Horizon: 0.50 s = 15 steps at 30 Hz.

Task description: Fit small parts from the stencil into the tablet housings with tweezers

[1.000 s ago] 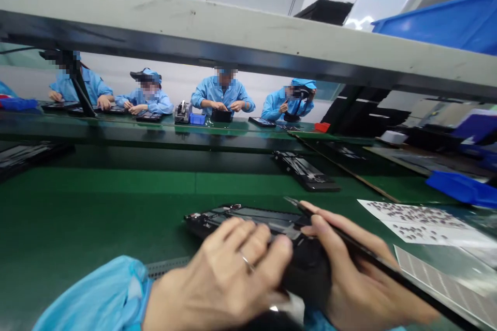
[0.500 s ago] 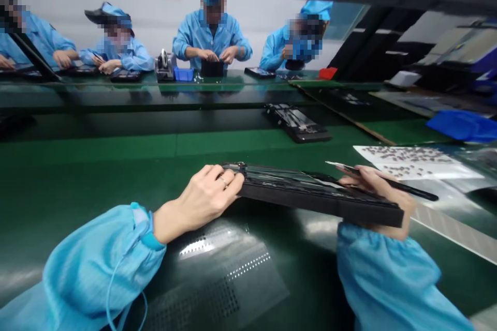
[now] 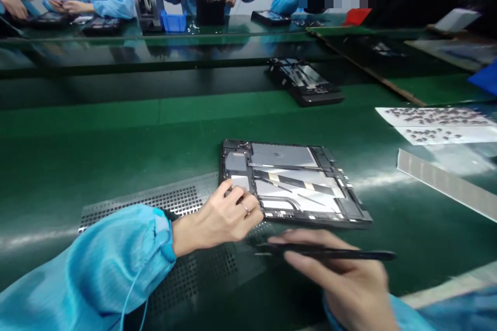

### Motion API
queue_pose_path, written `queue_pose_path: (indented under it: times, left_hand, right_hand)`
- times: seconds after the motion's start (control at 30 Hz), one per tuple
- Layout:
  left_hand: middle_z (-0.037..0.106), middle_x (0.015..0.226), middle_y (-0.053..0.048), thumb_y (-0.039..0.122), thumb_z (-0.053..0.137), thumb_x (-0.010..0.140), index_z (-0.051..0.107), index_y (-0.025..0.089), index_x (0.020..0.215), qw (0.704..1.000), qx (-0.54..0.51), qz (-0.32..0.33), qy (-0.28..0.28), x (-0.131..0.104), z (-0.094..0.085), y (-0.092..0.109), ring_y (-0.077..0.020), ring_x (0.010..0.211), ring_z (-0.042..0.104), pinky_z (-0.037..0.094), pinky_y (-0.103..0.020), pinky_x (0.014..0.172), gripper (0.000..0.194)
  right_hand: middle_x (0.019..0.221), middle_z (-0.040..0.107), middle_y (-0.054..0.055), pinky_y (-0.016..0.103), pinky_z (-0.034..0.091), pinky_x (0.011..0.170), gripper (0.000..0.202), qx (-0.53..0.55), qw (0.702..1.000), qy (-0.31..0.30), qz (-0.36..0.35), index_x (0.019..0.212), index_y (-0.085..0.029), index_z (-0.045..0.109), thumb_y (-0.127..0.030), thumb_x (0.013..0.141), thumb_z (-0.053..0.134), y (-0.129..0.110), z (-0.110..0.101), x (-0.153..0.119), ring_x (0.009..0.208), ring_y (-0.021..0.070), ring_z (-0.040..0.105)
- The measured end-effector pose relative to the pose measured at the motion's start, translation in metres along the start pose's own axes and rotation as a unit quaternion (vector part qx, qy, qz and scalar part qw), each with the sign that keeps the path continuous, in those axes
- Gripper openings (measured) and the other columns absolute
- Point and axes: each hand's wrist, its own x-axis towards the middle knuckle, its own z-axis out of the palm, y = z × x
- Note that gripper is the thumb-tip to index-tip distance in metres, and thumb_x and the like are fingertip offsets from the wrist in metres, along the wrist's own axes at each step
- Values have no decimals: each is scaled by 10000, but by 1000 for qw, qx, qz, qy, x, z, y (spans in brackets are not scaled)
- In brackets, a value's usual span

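Observation:
An opened flat device [image 3: 295,181] with battery panels and dark cables lies on the green work surface [image 3: 128,165]. My left hand [image 3: 229,212] rests on its near left corner, fingers curled over the edge and closed on it; a ring is on one finger. Black tweezers [image 3: 330,252] are pinched in my right hand [image 3: 341,269], just in front of the device, tips pointing left. That hand is blurred. Under and beside my left wrist lies a clear sheet with rows of small dark squares [image 3: 171,199].
Another opened device [image 3: 301,80] lies farther back. To the right are a white sheet with small dark parts [image 3: 430,124] and a pale strip [image 3: 446,181]. Several people in blue work across the bench, near a blue bin [image 3: 174,21] and a red one [image 3: 356,16].
The device went from being tilted up between both hands to lying flat. My right hand let go of it and came nearer with the tweezers. The view has tipped downward.

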Motion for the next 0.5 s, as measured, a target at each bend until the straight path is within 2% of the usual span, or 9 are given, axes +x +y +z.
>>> queue_pose_path:
  times: [0.07,0.17,0.4,0.5]
  left_hand:
    - [577,720,-44,54,314,830,525,121,763,1000,0,2,4,-3,2,1,-151,649,519,420,-332,682,231]
    - [576,725,-38,59,311,833,519,129,765,1000,-1,3,12,-4,3,2,-143,662,519,415,-332,697,230]
    - [583,724,-33,58,310,832,504,141,718,1000,-22,1,22,-4,5,2,-144,647,517,409,-315,656,240]
    - [587,723,-32,59,319,829,498,143,700,999,-28,-1,24,-4,6,3,-148,651,520,408,-316,660,236]
  right_hand:
    - [680,685,13,241,493,637,42,-3,997,-75,36,650,-220,696,-255,628,691,10,15,-2,674,192,631]
    - [683,685,19,249,491,618,62,-13,991,-124,51,664,-197,686,-253,668,661,22,23,1,673,197,632]
    - [703,678,18,248,493,630,46,-18,993,-118,12,682,-195,680,-211,693,638,27,20,2,696,194,627]
    - [688,675,4,219,479,627,41,-7,993,-115,18,669,-204,679,-193,686,643,27,22,1,687,173,622]
